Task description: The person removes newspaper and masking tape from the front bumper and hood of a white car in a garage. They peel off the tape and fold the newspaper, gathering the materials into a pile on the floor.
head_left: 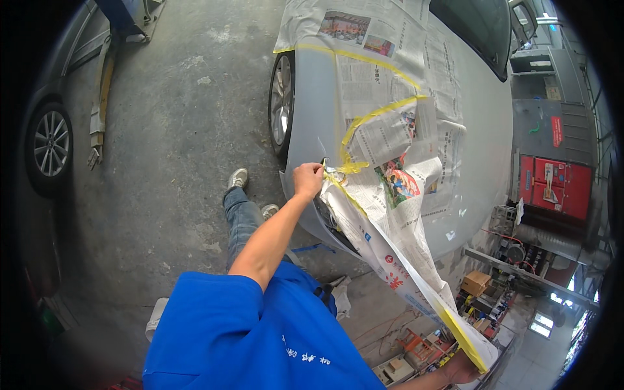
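Concrete floor [175, 117] lies leftward of your left fingers [316, 169], pinching newspaper [380, 247] best kept taut toward your gripping right hand [461, 368].

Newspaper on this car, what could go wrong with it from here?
The newspaper sheet between the left hand and right hand might tear if pulled hard. The yellow tape along its far end could stick to the wrong spot. Its loose folds might leave gaps over the car.

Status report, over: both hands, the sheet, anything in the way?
Left grip at newspaper sheet's upper end. Right grip holding its lower end. Sheet slants between them, loosely folded beside the silver-grey car. No obstruction visible.
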Motion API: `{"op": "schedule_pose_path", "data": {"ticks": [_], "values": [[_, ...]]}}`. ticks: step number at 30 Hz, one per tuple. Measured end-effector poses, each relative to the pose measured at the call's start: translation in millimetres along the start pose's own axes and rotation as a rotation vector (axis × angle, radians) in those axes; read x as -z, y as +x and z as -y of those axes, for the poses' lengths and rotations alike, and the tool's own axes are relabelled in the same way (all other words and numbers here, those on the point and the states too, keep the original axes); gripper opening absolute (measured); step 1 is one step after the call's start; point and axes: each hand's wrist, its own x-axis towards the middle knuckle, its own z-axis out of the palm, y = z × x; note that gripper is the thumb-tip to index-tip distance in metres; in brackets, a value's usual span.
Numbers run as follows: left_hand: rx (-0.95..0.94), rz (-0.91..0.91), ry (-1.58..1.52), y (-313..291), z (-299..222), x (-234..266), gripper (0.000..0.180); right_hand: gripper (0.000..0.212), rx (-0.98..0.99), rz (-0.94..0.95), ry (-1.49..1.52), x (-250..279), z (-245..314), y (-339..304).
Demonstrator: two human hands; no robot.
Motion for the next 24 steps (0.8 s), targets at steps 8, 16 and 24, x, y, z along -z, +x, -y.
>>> {"op": "schedule_pose_path", "data": {"ticks": [8,16,24], "values": [[-0.304,0.016,0.075,-16.8,-1.0,6.7,0.014,0.013,0.014,-0.021,-0.033,-0.1,0.1,4.7],[-0.101,0.211,-0.264,-62.2,-12.5,4.6,0.016,0.013,0.042,-0.041,-0.065,-2.8,4.6,18.6],[0.433,0.561,-1.145,-57.7,-52.4,12.2,0.027,0.020,-0.072,0.139,-0.104,-3.8,4.6,40.4]]}}
